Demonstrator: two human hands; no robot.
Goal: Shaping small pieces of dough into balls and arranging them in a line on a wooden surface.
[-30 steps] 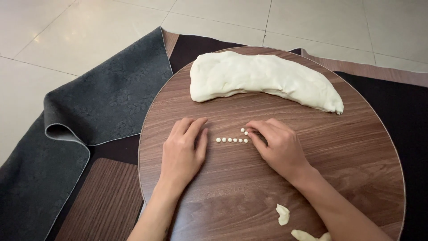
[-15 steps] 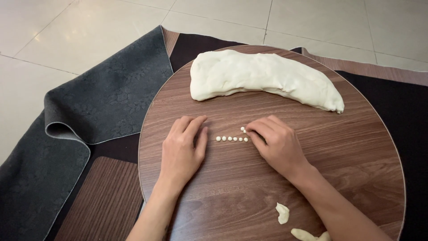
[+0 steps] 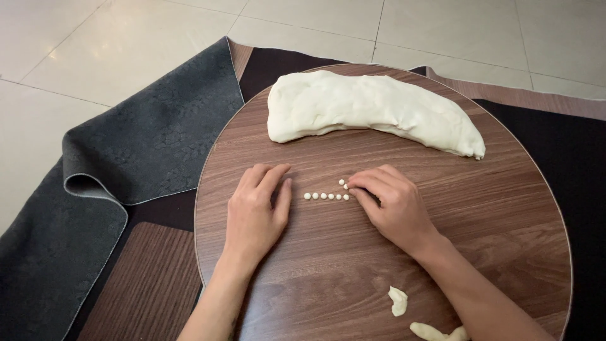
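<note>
Two hands rest on the round wooden board (image 3: 492,208). We see the right hand (image 3: 394,208) curled loosely, its fingertips (image 3: 356,184) bunched at the right end of a short row of dough balls (image 3: 325,196); whether a ball is pinched between them we cannot tell. The left hand (image 3: 255,211) lies flat and released, palm down, fingers straight, just left of the row and apart from it.

The row runs left to right between the two hands. One or two further balls (image 3: 342,183) sit just above its right end, next to the right fingertips.

Beyond the hands, a long loaf-shaped mass of white dough (image 3: 366,110) lies across the far half of the board, well apart from the row. Small dough scraps (image 3: 398,300) lie at the near edge, beside the right forearm.

The board sits on dark mats: a grey patterned mat (image 3: 126,158), folded over at its edge, to the left, and a black mat (image 3: 568,151) to the right. Pale floor tiles (image 3: 442,31) lie beyond. We see no packages or labels.
</note>
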